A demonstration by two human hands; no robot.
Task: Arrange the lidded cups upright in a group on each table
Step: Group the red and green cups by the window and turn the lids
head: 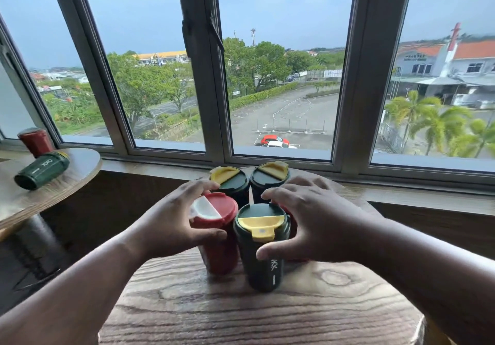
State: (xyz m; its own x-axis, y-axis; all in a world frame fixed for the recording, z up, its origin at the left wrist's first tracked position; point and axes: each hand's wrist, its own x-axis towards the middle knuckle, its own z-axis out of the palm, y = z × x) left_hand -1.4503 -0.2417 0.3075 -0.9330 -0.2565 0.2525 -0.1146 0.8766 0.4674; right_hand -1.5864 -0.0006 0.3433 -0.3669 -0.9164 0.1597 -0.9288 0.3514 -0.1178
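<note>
L hand (187,216) grips red cup (218,237) | R hand (308,219) spread, thumb touching green cup (263,248) | cups upright, grouped

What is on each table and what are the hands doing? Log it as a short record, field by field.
near table: round, wood grain, holds a tight group of upright lidded cups
front green cup: upright, yellow flap
left red cup: upright, white flap
back green cups: upright, side by side
right red cup: mostly hidden
left hand: fingers around left red cup
right hand: spread beside front green cup
side table: lying green cup, tilted red cup
</note>
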